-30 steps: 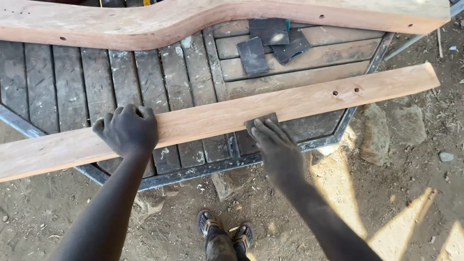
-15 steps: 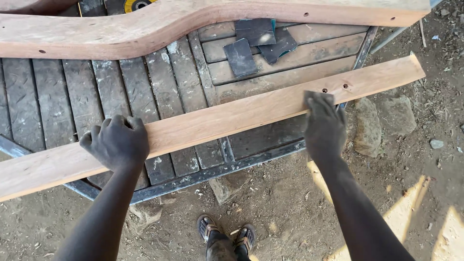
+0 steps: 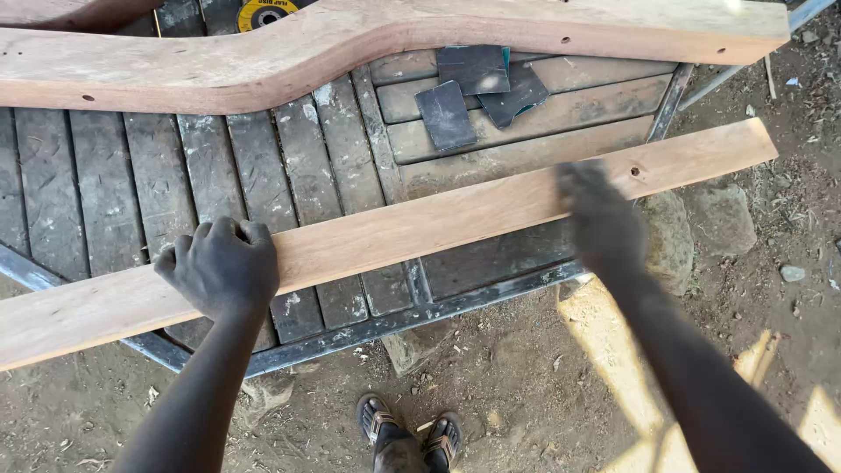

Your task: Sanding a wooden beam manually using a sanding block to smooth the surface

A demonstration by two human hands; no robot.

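A long pale wooden plank (image 3: 412, 229) lies slantwise across a dark slatted work table (image 3: 131, 175), its right end reaching past the table over the ground. My left hand (image 3: 219, 265) grips the plank's near edge left of the middle. My right hand (image 3: 600, 219) is pressed on the plank near a small hole toward its right end; the hand is blurred, and I cannot tell whether a sanding sheet lies under it.
A thick curved wooden beam (image 3: 368, 44) lies along the table's far side. Several dark sandpaper sheets (image 3: 477, 92) rest on the slats beside it, and a yellow grinding disc (image 3: 263, 10) at the top edge. Stones (image 3: 718, 219) lie on the dirt at right; my sandalled feet (image 3: 407, 434) stand below.
My right hand has slid along the plank from near its middle out toward the right end. My left hand has kept its grip on the plank.
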